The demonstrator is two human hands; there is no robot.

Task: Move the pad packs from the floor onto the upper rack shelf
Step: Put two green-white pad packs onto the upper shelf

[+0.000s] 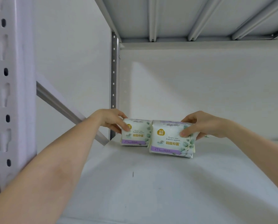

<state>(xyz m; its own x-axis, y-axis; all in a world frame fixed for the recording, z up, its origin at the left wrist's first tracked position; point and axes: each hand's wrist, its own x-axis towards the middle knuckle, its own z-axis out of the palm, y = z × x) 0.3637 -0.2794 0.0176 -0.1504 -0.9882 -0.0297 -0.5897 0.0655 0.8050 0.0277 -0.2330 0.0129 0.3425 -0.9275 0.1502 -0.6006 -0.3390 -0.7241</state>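
White soft-plastic pad packs, two of them, each with a purple band along the bottom, green leaf print and a round yellow logo, are standing upright on the white metal rack shelf. They sit side by side toward the back-left corner, fronts facing the camera. The left pad pack is a bit further back, and the right pad pack sits nearer and touches it along the side, its edge just overlapping.

Both hands are on them. The left hand grips the left pack at its upper left corner, thumb pressed on the front and fingers curled over the top. The right hand does the mirror thing on the right pack: thumb on the front face near the leaf print, fingers hooked over the top edge. Both forearms are bare and reach in from the bottom corners.

Other stuff: a pale perforated steel upright close on the left, a grey punched rear post just behind the left pack, a grey diagonal brace running between them, and the ribbed underside of the next shelf up. There's also a small dark mark on the shelf surface in front of the packs.
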